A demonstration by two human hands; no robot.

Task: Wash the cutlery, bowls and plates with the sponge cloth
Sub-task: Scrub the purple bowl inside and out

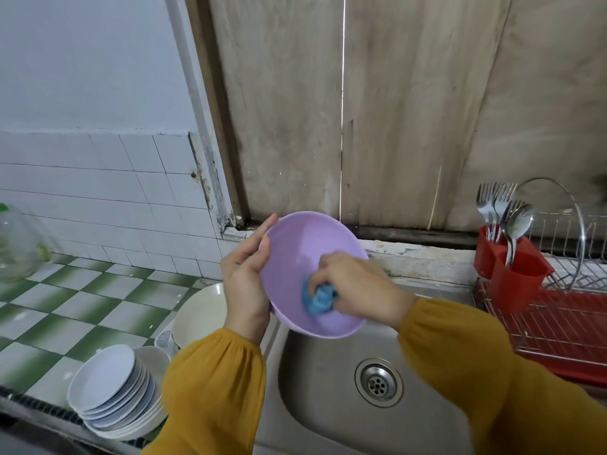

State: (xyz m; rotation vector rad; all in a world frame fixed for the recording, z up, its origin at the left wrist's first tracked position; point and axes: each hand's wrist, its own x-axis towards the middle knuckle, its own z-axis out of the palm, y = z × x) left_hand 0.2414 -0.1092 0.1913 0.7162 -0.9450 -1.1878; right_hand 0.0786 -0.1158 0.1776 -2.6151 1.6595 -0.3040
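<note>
A lilac bowl (pixel 295 254) is tilted above the steel sink (pixel 315 382), its inside facing me. My left hand (pixel 246 274) holds its left rim, fingers behind and thumb along the edge. My right hand (pixel 358 287) grips a crumpled blue sponge cloth (pixel 320 298) and presses it against the lower inside of the bowl. A stack of white plates (pixel 111 392) and a cream bowl (pixel 200 310) sit on the counter left of the sink. Forks and spoons (pixel 502 211) stand in a red cutlery holder (pixel 512 267) at the right.
A red dish rack (pixel 558 326) with wire frame stands right of the sink. The green and white tiled counter (pixel 65 310) carries a clear plastic bottle (pixel 16 244) at the far left. A wooden board wall (pixel 361 110) rises behind the sink. The drain (pixel 377 382) is open.
</note>
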